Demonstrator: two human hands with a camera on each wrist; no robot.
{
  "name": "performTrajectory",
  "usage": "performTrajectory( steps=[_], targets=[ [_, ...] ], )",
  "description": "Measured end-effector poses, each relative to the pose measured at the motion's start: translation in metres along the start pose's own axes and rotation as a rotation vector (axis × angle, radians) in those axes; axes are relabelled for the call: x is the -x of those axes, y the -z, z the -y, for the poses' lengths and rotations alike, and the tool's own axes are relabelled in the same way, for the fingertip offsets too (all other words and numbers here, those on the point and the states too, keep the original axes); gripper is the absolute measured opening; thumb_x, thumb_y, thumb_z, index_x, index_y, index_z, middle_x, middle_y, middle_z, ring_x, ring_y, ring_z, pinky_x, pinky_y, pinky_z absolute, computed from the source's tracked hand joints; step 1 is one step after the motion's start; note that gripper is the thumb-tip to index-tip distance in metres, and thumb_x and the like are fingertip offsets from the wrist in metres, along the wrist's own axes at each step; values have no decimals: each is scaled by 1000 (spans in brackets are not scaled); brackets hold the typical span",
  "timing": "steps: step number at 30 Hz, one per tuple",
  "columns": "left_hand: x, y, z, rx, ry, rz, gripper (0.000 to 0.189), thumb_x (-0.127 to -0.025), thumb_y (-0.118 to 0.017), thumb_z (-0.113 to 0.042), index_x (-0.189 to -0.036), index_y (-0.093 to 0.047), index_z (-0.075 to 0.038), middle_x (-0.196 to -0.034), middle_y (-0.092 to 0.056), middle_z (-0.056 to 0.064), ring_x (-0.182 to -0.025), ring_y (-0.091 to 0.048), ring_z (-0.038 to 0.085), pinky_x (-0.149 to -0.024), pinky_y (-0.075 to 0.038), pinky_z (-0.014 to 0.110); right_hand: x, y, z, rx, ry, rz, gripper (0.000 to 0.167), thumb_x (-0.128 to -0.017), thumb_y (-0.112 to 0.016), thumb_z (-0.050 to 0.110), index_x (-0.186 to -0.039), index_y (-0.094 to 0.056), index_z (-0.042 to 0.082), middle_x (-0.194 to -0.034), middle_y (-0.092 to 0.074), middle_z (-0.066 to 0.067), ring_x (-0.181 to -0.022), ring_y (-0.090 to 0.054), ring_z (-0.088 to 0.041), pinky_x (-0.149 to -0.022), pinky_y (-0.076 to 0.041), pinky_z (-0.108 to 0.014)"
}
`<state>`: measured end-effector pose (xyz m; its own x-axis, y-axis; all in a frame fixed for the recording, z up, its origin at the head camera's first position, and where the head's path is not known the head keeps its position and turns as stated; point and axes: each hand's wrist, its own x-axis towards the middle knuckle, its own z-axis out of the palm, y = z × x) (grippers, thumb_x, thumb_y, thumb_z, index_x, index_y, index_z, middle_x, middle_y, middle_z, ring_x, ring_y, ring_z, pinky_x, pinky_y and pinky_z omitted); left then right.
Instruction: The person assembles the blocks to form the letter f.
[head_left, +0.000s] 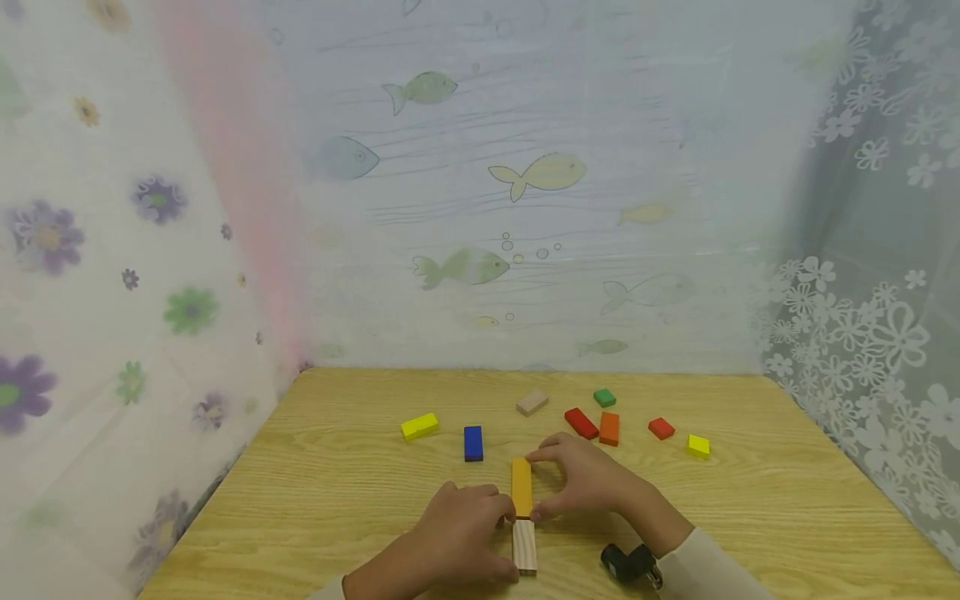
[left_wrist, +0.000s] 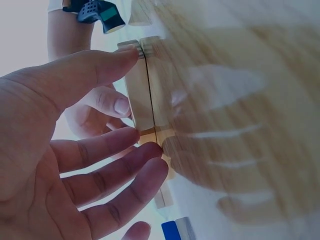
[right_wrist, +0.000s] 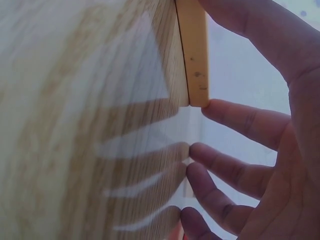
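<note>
My left hand [head_left: 461, 533] holds a plain wooden block [head_left: 525, 547] lengthwise, thumb at its near end and index finger at the far end. Directly beyond it, in line and end to end, lies a yellow-orange block [head_left: 521, 486]. The right hand [head_left: 588, 479] spans that one, its index fingertip on the far end and its thumb by the near end. In the right wrist view the yellow-orange block [right_wrist: 196, 60] lies flat on the table, and the other fingers are spread past it. The left wrist view shows the plain block [left_wrist: 138, 92] flat too.
Farther back lie a yellow block [head_left: 419, 427], a blue block [head_left: 473, 443], a pale wooden block [head_left: 532, 403], a green block [head_left: 604, 397], an orange block [head_left: 609, 429] and several red and yellow ones. A black object with a metal ring [head_left: 628, 564] sits near the right wrist.
</note>
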<state>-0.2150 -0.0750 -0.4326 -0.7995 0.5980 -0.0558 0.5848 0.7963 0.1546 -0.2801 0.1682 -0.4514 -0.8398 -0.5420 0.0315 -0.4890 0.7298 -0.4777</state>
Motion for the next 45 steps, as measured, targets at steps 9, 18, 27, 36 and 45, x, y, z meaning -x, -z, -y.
performTrajectory(
  steps=[9, 18, 27, 36, 45],
  targets=[
    [1, -1, 1, 7, -8, -14, 51, -71, -86, -66, -106, -71, -31, -89, -58, -20, -75, -48, -2, -67, -36, 29, 0, 1, 1, -1, 2, -3, 78, -72, -87, 62, -137, -68, 23, -136, -59, -1, -125, -56, -25, -102, -50, -51],
    [2, 1, 0, 7, -12, -29, 51, -70, -86, -65, -104, -71, -29, -89, -59, -19, -75, -48, -2, -67, -36, 30, 2, 3, 6, -12, 11, 5, 78, -74, -87, 62, -137, -68, 20, -135, -60, -2, -124, -57, -25, -101, -51, -52],
    [3, 1, 0, 9, -10, -30, 50, -71, -87, -64, -104, -71, -30, -87, -57, -19, -74, -47, -2, -67, -36, 30, 3, 4, 8, -5, 16, 4, 77, -74, -87, 60, -137, -68, 20, -136, -61, -3, -124, -57, -26, -102, -51, -52],
    [3, -2, 2, 4, -20, -45, 51, -70, -87, -64, -104, -71, -30, -87, -56, -20, -74, -47, -3, -67, -36, 31, 2, 3, 6, 23, 18, 1, 80, -75, -84, 65, -139, -66, 21, -136, -61, 0, -125, -58, -24, -102, -51, -51],
    [3, -1, 2, 1, -16, -42, 52, -70, -86, -65, -106, -71, -30, -87, -57, -20, -74, -47, -3, -67, -36, 31, 2, 2, 5, 53, 28, -4, 78, -76, -82, 67, -138, -67, 23, -132, -62, 1, -121, -59, -22, -101, -52, -49]
  ],
)
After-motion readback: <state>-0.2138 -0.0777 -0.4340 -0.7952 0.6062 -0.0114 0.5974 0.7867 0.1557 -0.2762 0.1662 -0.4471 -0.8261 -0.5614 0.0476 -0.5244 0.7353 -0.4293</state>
